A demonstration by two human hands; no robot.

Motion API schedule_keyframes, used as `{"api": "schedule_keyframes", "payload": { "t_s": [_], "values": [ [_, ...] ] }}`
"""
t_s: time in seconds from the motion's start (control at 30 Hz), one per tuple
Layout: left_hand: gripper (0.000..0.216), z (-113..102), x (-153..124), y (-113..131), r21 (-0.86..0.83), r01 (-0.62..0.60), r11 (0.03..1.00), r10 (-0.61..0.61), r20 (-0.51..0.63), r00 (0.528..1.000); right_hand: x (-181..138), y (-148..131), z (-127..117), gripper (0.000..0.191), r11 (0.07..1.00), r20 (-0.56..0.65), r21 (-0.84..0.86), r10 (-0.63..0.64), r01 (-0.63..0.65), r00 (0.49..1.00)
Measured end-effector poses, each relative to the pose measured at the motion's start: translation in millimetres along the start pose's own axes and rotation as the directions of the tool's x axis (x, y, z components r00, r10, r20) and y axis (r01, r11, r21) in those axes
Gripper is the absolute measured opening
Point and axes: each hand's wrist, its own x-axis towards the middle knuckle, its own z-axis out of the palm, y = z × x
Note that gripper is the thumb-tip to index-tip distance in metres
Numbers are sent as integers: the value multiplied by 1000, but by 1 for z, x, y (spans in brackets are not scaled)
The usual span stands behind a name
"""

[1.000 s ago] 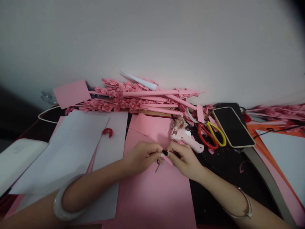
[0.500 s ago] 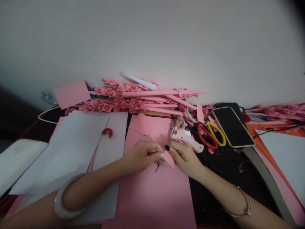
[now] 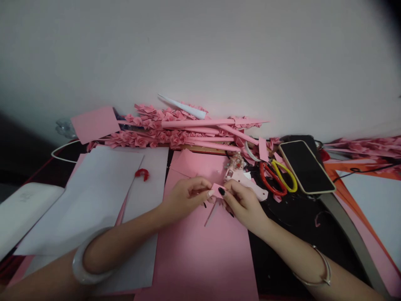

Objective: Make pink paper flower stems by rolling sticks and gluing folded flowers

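Observation:
In the middle of the head view a small piece of pink paper (image 3: 217, 191) is pinched between both hands. My left hand (image 3: 184, 196) grips its left side with thumb and fingers. On the right side, my right hand (image 3: 242, 200) presses it with a dark-nailed thumb. Under the hands lies a large pink sheet (image 3: 203, 259). A thin pale strip (image 3: 210, 214) shows just below the pink piece; whether it is held or lying on the sheet I cannot tell. A pink glue gun (image 3: 250, 186) rests just behind my right hand, partly hidden by it.
Scissors with red and yellow handles (image 3: 284, 175) and a phone (image 3: 307, 167) lie at right. White sheets (image 3: 84, 188) with a red curved object (image 3: 143, 174) are at left. Pink paper flowers (image 3: 147, 136) and rolled paper tubes (image 3: 200, 123) line the wall. A white box-like object (image 3: 31, 213) sits far left.
The pink piece has turned from hanging down to lying more level between my fingers. My right hand has shifted slightly, and more of the thin strip shows below.

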Motion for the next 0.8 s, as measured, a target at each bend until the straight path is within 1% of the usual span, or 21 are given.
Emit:
{"api": "schedule_keyframes", "payload": {
  "t_s": [0.1, 0.17, 0.23, 0.3, 0.37, 0.43, 0.5, 0.63, 0.8],
  "values": [
    [14, 0, -2, 0, 165, -59, 985, 68, -54, 996, 0, 1, 2, 20, 999, 15, -38, -2, 3, 1000],
    [14, 0, -2, -1, 202, -60, 978, 74, -63, 995, 0, 1, 3, 18, 999, -27, -25, 22, -23, 999],
    [14, 0, -2, -3, 135, -20, 991, 28, -59, 998, 1, 2, 4, 13, 996, -102, 64, 62, -55, 993],
    [12, 1, -1, -4, -4, 39, 999, -39, -32, 999, 1, 3, 5, 8, 982, -170, 180, 88, -57, 981],
    [10, 2, 0, -5, -147, 85, 986, -86, 1, 996, 2, 4, 5, 7, 962, -210, 271, 96, -36, 973],
    [8, 3, 1, -4, -241, 121, 963, -118, 27, 993, 3, 4, 4, 8, 952, -229, 305, 93, -19, 969],
    [10, 4, 0, -2, -290, 153, 945, -147, 44, 988, 4, 4, 3, 9, 955, -245, 297, 73, 4, 967],
    [12, 5, 0, 1, -325, 206, 923, -192, 74, 979, 5, 5, 1, 9, 967, -287, 245, 7, 67, 958],
    [13, 4, 0, 0, -351, 221, 910, -201, 93, 975, 4, 3, 4, 10, 934, -229, 357, 89, -2, 969]
  ]
}}
